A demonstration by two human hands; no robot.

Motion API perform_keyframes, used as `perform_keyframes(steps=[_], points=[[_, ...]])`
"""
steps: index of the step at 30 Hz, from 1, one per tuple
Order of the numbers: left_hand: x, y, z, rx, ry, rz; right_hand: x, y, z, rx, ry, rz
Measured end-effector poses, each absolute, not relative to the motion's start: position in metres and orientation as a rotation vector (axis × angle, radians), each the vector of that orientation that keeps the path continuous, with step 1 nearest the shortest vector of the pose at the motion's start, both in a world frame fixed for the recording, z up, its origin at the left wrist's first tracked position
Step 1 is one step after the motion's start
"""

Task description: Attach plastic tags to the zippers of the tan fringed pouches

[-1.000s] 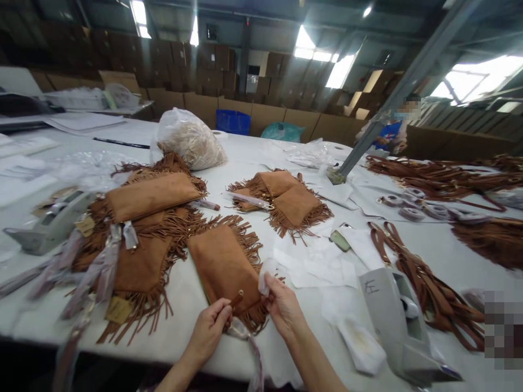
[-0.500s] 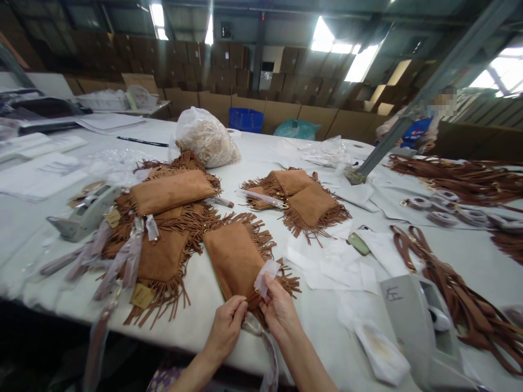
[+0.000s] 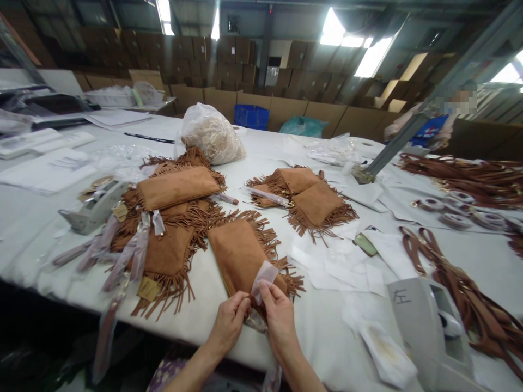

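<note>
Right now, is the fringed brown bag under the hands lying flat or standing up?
Lying flat: the fringed brown bag rests broadside on the white table, fringe spread along its edges.

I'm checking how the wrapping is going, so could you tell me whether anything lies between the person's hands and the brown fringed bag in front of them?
Nothing visible does. The left hand and right hand both meet at the near corner of the fringed bag, and the right fingers pinch a small translucent sheet lying against it. The other bags lie off to the left.
</note>
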State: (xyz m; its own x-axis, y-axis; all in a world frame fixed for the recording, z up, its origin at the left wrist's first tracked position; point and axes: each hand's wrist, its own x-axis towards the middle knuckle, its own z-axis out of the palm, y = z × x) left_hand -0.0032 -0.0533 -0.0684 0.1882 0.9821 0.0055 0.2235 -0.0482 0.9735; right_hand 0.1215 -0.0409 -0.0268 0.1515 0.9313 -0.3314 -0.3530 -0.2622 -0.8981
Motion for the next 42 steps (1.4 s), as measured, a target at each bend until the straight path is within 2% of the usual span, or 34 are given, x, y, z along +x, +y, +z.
perform_keyframes(steps=[12, 18, 23, 26, 29, 32, 35, 42], points=[[-0.009, -0.054, -0.069, 1.364, 1.193, 0.996, 0.124, -0.059, -0.023, -1.401, -1.095, 1.232], [-0.026, -0.061, -0.056, 1.327, 0.910, 0.894, 0.124, -0.058, -0.012, -1.457, -1.326, 1.233], [-0.037, -0.060, -0.047, 1.425, 0.862, 0.938, 0.112, -0.069, -0.021, -1.466, -1.632, 0.912], [-0.048, -0.065, -0.043, 1.403, 1.004, 0.999, 0.104, -0.080, -0.038, -1.388, -1.749, 0.732], [-0.060, -0.078, -0.037, 1.066, 1.316, 0.953, 0.100, -0.086, -0.052, -1.308, -1.823, 0.521], [-0.065, -0.092, -0.032, 0.602, 1.180, 0.661, 0.098, -0.088, -0.057, -1.207, -1.914, 0.309], [-0.065, -0.098, -0.036, 0.508, 0.957, 0.546, 0.101, -0.090, -0.053, -1.096, -2.081, 0.285], [-0.075, -0.081, -0.050, 0.838, 1.128, 0.514, 0.121, -0.085, -0.053, -1.402, -2.160, 0.217]])
